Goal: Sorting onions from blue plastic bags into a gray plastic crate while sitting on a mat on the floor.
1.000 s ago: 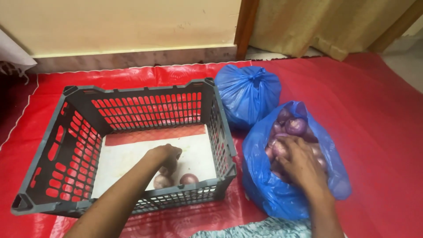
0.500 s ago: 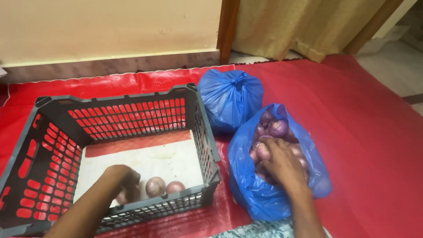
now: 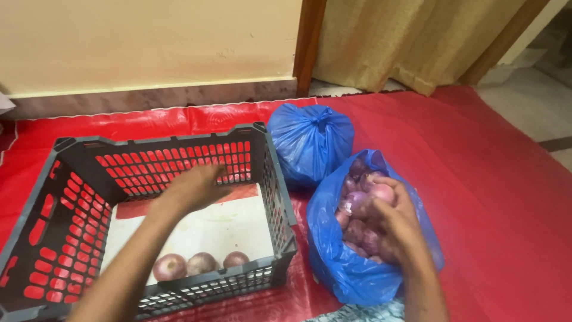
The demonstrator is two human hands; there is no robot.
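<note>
Reaching into the open blue bag [image 3: 357, 262], your right hand [image 3: 396, 223] has its fingers [image 3: 390, 203] curled around a pale purple onion [image 3: 381, 192] at the top of the heap, lightly gripping it. More onions fill the bag under and beside that hand, touching one another. Your left hand [image 3: 193, 188] hovers over the dark grey crate [image 3: 65, 197], palm down, its fingers loosely spread and holding nothing. It sits above the crate's middle, close to the far wall. Three onions [image 3: 201, 263] lie in a row on the crate's white floor, against the near wall, well apart from your left hand. The crate stands just left of the open bag, its right wall almost touching the plastic. A second blue bag [image 3: 310, 140], knotted shut at the top, sits behind the open one and just beside the crate's far right corner. Everything rests on a red mat [image 3: 500, 197] spread over the floor, with a cream wall [image 3: 149, 42] behind.
</note>
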